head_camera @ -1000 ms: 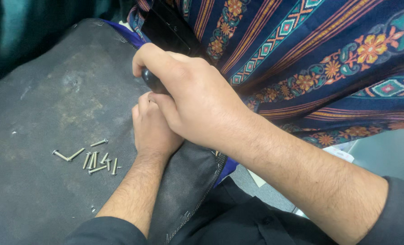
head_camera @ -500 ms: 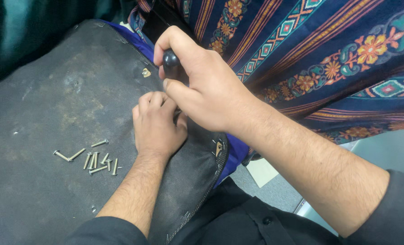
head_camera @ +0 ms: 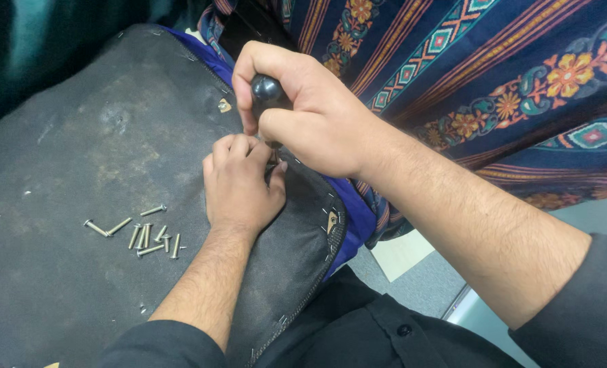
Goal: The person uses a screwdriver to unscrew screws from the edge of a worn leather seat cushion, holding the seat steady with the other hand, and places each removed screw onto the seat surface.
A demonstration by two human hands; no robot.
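My right hand [head_camera: 314, 116] is closed around the black rounded handle of a screwdriver [head_camera: 266, 88], held upright over the dark fabric-covered panel [head_camera: 85, 136]. Its shaft runs down to my left hand [head_camera: 242, 184], which rests on the panel near its right edge with fingertips pinched around the tool's tip. What the fingertips hold is hidden. A small heap of silver screws [head_camera: 143, 235] lies on the panel to the left of my left wrist.
A blue patterned cloth [head_camera: 480, 75] with stripes and flowers hangs behind and to the right. The panel's edge shows staples and blue fabric [head_camera: 354, 218] underneath. Grey floor [head_camera: 426, 286] is visible below right. Dark teal cloth [head_camera: 38, 34] lies at top left.
My right hand has risen off my left hand, and the black screwdriver handle now shows. The left hand's fingers have drawn together around the tool's tip. The screws have not moved.
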